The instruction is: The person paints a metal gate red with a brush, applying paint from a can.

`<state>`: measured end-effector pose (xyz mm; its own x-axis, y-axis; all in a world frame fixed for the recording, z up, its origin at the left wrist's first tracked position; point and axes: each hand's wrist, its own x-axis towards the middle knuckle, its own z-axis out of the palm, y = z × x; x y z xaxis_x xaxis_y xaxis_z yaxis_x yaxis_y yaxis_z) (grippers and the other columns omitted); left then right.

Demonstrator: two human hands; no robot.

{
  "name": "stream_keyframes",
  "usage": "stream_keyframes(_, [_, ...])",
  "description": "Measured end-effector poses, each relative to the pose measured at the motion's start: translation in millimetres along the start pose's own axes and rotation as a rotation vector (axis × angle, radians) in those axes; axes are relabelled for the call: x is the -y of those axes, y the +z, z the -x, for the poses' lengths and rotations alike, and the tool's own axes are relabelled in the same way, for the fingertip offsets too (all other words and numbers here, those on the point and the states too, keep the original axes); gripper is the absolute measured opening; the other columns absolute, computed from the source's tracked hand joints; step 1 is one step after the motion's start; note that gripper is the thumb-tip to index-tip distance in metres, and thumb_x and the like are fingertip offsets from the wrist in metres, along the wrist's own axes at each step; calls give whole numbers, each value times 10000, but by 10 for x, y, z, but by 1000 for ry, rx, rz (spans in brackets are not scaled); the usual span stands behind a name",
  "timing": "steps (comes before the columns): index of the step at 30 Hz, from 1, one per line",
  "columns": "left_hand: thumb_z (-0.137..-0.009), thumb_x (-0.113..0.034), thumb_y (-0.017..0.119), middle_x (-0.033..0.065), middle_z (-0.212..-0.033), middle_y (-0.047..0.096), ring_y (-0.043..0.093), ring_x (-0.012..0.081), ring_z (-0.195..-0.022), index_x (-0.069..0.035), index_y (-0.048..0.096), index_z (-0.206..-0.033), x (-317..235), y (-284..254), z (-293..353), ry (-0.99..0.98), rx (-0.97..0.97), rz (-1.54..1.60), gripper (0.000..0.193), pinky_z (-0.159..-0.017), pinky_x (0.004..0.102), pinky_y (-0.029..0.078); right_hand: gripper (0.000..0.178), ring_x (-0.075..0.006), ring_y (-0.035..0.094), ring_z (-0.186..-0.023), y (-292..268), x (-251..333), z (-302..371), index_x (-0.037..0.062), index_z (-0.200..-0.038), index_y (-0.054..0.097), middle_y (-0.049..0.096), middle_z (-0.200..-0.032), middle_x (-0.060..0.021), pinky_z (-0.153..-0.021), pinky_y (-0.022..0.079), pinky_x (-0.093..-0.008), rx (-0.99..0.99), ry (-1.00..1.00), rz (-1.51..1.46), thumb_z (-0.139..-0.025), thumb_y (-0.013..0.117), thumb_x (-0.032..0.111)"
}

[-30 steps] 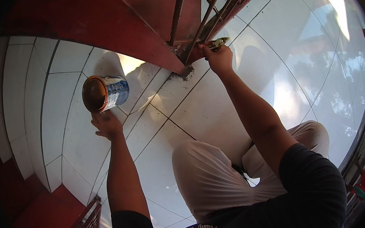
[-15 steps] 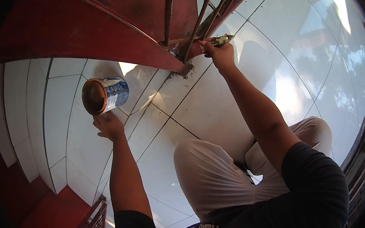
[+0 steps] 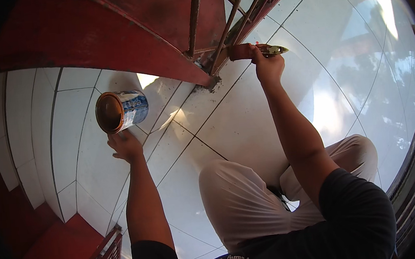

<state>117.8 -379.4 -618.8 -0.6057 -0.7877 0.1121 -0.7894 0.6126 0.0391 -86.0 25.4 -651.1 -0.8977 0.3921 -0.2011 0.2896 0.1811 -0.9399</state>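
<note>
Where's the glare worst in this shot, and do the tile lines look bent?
Head view: the strongest glare sits on the white tiled floor right of the right hand holding the paintbrush. Tile joints bow toward the rim. The left hand by the paint can lies in softer shade.

I note the paint can standing on the tiled floor at left of centre in the frame. My left hand lies on the floor just below the can, touching it or nearly so. The metal railing occupies the upper centre. My right hand is at upper right of centre, gripping a brush set against the railing's lower bar. My bent knees sit at lower centre, between both arms.
</note>
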Motion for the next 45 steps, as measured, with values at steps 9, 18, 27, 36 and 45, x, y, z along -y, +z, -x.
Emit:
stream_keyframes(9, [-1012,-411,452,19,-1519,408,390,331,-1368,-195,381,-1446,21,4,-2,-17,10,-3,490,-1014,777,273,280,-183,708,-770,-87,16,18,14,-925,739,743,-821,-111,-746,526,-303,-45,-79,80,-863,764,286])
stream_keyframes(18, [-1015,-413,444,20,-1522,406,380,327,-1373,-194,378,-1448,7,5,29,-25,13,5,490,-1024,775,264,245,-233,720,-778,70,130,337,45,-896,756,742,-820,-105,-727,530,-324,151,-154,101,-855,757,287])
stream_keyframes(27, [-1015,-430,438,27,-1527,404,377,329,-1378,-181,388,-1446,-23,-7,37,-22,22,0,500,-1017,778,270,258,-258,725,-826,29,162,215,53,-921,757,741,-848,-129,-754,537,-342,-36,-167,233,-851,752,301])
stream_keyframes(36, [-1011,-455,432,26,-1532,396,364,315,-1387,-180,381,-1452,-43,-12,16,-21,41,18,522,-1018,781,257,212,-108,625,-684,-128,-185,50,-2,-882,729,700,-762,-57,-662,494,-255,83,8,-284,-827,794,192])
stream_keyframes(45, [-996,-524,443,50,-1453,477,407,301,-1365,-207,430,-1414,4,35,-10,-7,-21,31,525,-999,753,280,199,-129,660,-776,-230,-226,-179,-4,-921,731,727,-862,-62,-745,514,-280,-168,-96,-221,-858,767,181])
